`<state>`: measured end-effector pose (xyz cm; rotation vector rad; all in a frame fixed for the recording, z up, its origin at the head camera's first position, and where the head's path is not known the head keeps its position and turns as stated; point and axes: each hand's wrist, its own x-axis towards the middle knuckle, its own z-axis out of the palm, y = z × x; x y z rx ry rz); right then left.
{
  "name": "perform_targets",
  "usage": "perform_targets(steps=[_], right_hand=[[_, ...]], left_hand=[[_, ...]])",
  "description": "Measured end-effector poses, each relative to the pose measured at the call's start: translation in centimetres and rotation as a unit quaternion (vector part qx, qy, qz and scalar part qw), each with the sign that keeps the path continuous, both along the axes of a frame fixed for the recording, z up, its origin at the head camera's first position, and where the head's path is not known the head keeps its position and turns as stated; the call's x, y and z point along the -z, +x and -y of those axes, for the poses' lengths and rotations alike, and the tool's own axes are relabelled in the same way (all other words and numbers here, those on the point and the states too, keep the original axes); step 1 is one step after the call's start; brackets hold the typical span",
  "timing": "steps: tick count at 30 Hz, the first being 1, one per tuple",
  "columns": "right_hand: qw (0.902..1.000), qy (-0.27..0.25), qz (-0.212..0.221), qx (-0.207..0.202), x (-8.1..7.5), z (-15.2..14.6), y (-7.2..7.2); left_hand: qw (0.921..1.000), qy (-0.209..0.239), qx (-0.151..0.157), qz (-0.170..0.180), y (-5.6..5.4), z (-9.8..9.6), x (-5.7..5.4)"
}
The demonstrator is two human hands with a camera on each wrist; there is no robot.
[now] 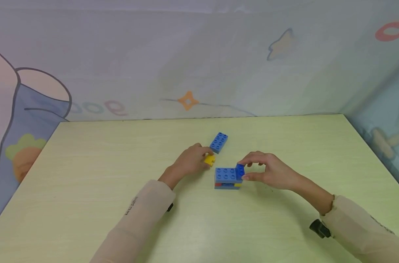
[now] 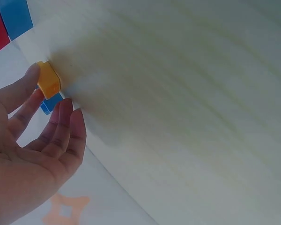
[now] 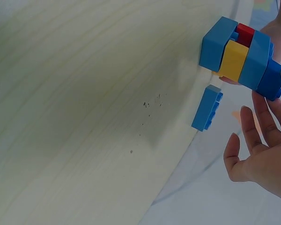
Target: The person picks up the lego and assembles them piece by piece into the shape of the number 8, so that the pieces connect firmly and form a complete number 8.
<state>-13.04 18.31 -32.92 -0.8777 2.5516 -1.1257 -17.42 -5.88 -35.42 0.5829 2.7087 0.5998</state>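
A small stack of building bricks stands on the table, with a light blue brick (image 1: 225, 174) on top. Below it a red brick (image 3: 245, 34) and a yellow brick (image 3: 234, 60) lie between the upper brick and a light blue bottom brick (image 3: 218, 44). My right hand (image 1: 273, 171) pinches a small dark blue brick (image 1: 240, 171) between thumb and finger, at the right end of the stack's top. Left of the stack, my left hand (image 1: 192, 159) pinches a separate small yellow brick (image 2: 49, 80) close over the table.
A loose long blue brick (image 1: 218, 142) lies beyond the left hand's fingertips, set at an angle. The pale wooden table (image 1: 104, 164) ends at a printed cloth backdrop (image 1: 137, 65) behind. Dark specks (image 3: 145, 104) mark the tabletop near the stack.
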Motion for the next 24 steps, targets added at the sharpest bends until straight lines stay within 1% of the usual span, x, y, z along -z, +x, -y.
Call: perform_targets(steps=[3, 8, 12, 18, 24], right_hand=[[1.0, 0.001, -0.003, -0.001, 0.06, 0.01, -0.04], [1.0, 0.005, -0.007, -0.002, 0.1, -0.01, -0.11], [1.0, 0.007, -0.004, 0.0, 0.11, -0.02, -0.1], [1.0, 0.008, -0.006, 0.001, 0.06, -0.02, -0.1], [0.9999, 0.009, -0.003, 0.003, 0.05, 0.0, -0.09]], left_hand=[[1.0, 0.002, -0.002, 0.0, 0.12, 0.05, -0.13], [0.9997, 0.02, -0.014, 0.006, 0.32, 0.3, -0.31], [0.9995, 0.029, -0.015, 0.003, 0.4, 0.62, -0.2], [0.9996, 0.026, -0.01, 0.0, 0.31, 0.79, 0.22], [0.9998, 0.008, -0.018, 0.001, 0.34, 0.66, 0.42]])
